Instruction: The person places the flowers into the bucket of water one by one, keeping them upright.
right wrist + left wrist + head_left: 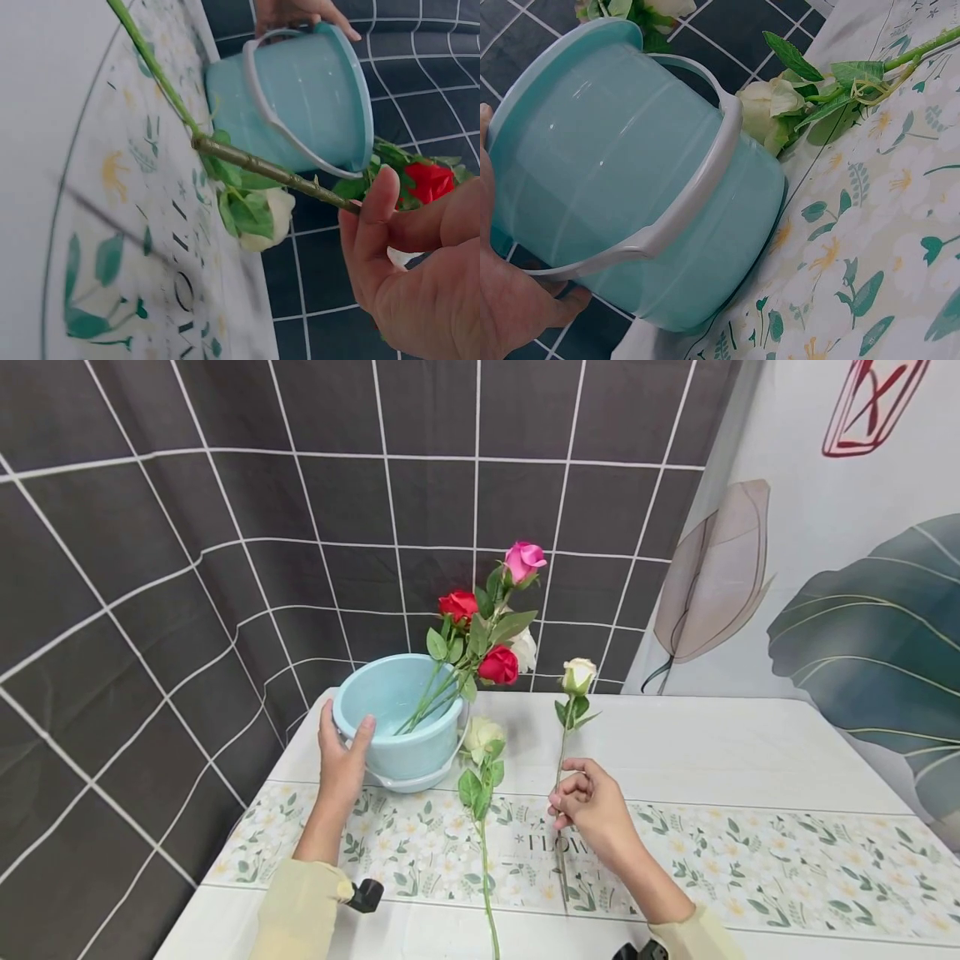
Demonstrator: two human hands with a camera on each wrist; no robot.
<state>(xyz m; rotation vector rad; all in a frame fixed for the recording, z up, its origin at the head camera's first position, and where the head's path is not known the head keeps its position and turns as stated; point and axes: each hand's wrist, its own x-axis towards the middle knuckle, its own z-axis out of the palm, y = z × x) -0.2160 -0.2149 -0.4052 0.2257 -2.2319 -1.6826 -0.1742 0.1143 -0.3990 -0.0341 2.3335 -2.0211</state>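
Observation:
A light blue bucket [412, 752] with a white handle [697, 180] stands at the left of the table. My left hand [345, 764] grips its left side, thumb over the rim. Several roses lean out of the bucket to the right: red roses [498, 665], a pink rose [525, 562] and a white one [524, 649] behind them. With thumb and fingers my right hand [592, 806] pinches the brown-green stem [262, 169] of a cream rose [579, 677], held upright with its bloom at the top. Between the hands a white rose [483, 739] lies on the table, its stem toward me.
The table [720, 752] is white, with a printed floral band [750, 860] across it. A dark cloth with white grid lines [337, 510] hangs behind and at the left. At the right hangs a pale curtain with large leaf prints [877, 635].

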